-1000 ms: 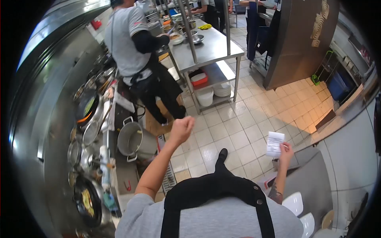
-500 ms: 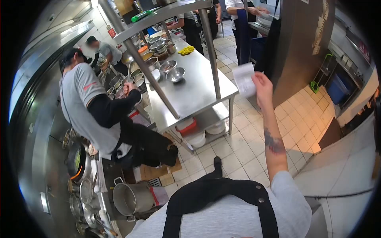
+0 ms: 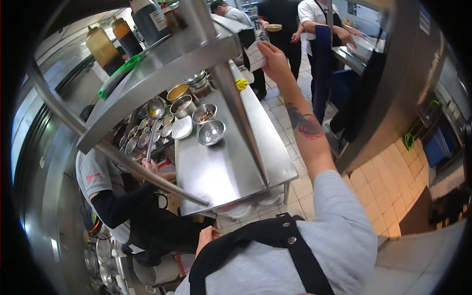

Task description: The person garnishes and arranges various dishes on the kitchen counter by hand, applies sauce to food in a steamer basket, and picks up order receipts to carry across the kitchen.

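Note:
My right hand is raised at the top middle, its fingers pinching a small white paper slip beside the end of an overhead steel shelf. Low in front of my apron, my left hand is partly hidden by the black strap; its fingers look curled, and what is in them cannot be made out. Beyond it stands a steel table with a metal bowl, a white bowl and a bowl of chopped food.
A co-worker at the left holds a long ladle over several small containers. Bottles and a green-handled item are on the shelf. Other people stand at the back. A steel panel rises at the right.
My right hand has risen and reached forward with the slip. The view has moved closer to the table and shelf. My left hand, out of sight half a second ago, shows again near my apron.

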Action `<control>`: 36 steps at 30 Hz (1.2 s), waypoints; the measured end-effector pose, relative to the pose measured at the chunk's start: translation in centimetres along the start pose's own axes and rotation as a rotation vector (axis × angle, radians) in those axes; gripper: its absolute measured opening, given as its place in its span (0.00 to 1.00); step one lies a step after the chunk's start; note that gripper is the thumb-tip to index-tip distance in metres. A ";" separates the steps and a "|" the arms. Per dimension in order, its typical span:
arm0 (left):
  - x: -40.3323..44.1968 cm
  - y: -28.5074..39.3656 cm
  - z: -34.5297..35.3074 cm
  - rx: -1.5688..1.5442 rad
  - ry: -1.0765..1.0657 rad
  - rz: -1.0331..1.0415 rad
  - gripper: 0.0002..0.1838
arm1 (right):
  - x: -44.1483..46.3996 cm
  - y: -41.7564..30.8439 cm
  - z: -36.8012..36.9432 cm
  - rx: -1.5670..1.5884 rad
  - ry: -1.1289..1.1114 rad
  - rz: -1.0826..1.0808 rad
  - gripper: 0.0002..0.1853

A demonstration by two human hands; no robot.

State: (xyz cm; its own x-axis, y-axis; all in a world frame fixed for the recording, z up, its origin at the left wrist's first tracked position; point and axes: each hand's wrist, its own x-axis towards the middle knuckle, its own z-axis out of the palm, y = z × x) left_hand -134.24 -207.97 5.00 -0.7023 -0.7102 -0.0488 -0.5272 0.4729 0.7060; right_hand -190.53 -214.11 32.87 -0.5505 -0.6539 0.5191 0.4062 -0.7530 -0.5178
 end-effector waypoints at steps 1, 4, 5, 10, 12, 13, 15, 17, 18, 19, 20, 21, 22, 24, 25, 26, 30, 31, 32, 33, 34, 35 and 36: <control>0.9 0.0 1.1 -0.123 0.047 -0.143 0.19 | 1.7 0.6 -0.3 0.044 -0.040 0.052 0.10; -0.8 -0.7 4.6 -0.089 0.159 -0.434 0.18 | 6.1 3.0 -0.7 0.159 -0.204 0.196 0.10; -2.1 -0.1 5.7 -0.099 0.197 -0.533 0.17 | 6.8 3.5 -0.7 0.157 -0.239 0.273 0.10; -8.2 4.1 12.9 -0.472 0.524 -0.762 0.12 | 9.2 4.9 1.4 0.172 -0.376 0.488 0.10; -7.9 10.6 13.1 -0.379 0.566 -0.872 0.10 | 9.4 4.8 2.5 0.204 -0.424 0.508 0.12; -7.9 12.5 13.3 -0.311 0.553 -0.917 0.09 | 9.3 4.7 3.0 0.204 -0.473 0.489 0.12; -9.7 10.7 15.6 -0.268 0.553 -0.882 0.12 | 8.4 3.7 4.2 0.180 -0.410 0.499 0.14; -12.1 10.7 17.4 -0.177 0.555 -0.915 0.15 | 8.4 4.9 3.2 0.207 -0.515 0.301 0.14; -12.9 11.3 17.8 -0.112 0.554 -0.966 0.18 | 7.3 4.0 3.0 -0.035 -0.475 0.243 0.14; -15.0 9.0 19.2 -0.033 0.566 -0.917 0.20 | 6.5 4.2 2.1 -0.096 -0.405 0.161 0.16; -17.0 7.2 21.0 0.046 0.585 -0.879 0.22 | 4.6 4.5 1.9 -0.144 -0.285 0.047 0.14; -18.2 7.6 21.7 0.009 0.630 -0.946 0.22 | 1.5 3.9 2.6 -0.132 -0.183 -0.104 0.13; -19.7 8.2 22.0 -0.032 0.679 -1.020 0.22 | -1.8 3.0 3.6 -0.085 -0.095 -0.268 0.14; -23.3 6.6 24.5 0.219 0.679 -1.037 0.17 | -9.6 -0.5 6.5 0.182 0.057 -0.618 0.17; -25.8 4.3 26.8 0.257 0.747 -1.009 0.13 | -13.2 -1.7 8.7 0.362 0.045 -0.712 0.20; -26.8 6.9 24.9 0.259 0.727 -0.981 0.10 | -16.7 -2.2 12.0 0.449 0.010 -0.711 0.21; -33.8 7.7 26.1 0.047 1.040 -1.341 0.13 | -32.2 1.7 24.3 0.615 -0.706 -0.397 0.24; -35.8 8.0 26.5 0.034 1.082 -1.397 0.13 | -36.1 3.1 26.5 0.665 -0.798 -0.271 0.24; -38.0 8.1 26.8 0.021 1.124 -1.447 0.14 | -40.3 4.2 29.1 0.712 -0.894 -0.152 0.25; -40.9 8.0 26.9 0.014 1.172 -1.495 0.14 | -44.6 5.5 31.9 0.763 -0.990 -0.040 0.26; -43.7 7.5 27.0 0.020 1.204 -1.547 0.14 | -48.1 7.7 33.8 0.750 -1.108 0.008 0.27; -46.4 7.1 27.6 0.017 1.236 -1.600 0.13 | -52.7 8.8 36.6 0.745 -1.166 0.070 0.25; -49.3 7.1 28.1 0.014 1.262 -1.659 0.13 | -57.3 10.9 38.6 0.738 -1.180 0.127 0.23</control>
State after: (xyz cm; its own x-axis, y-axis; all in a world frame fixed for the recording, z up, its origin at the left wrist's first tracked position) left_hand -116.76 -154.94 -7.47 0.9633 -0.2553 -0.0827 -0.1795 -0.8421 0.5086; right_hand -126.44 -187.75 23.71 0.2999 -0.1176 0.9467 0.8952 -0.3081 -0.3219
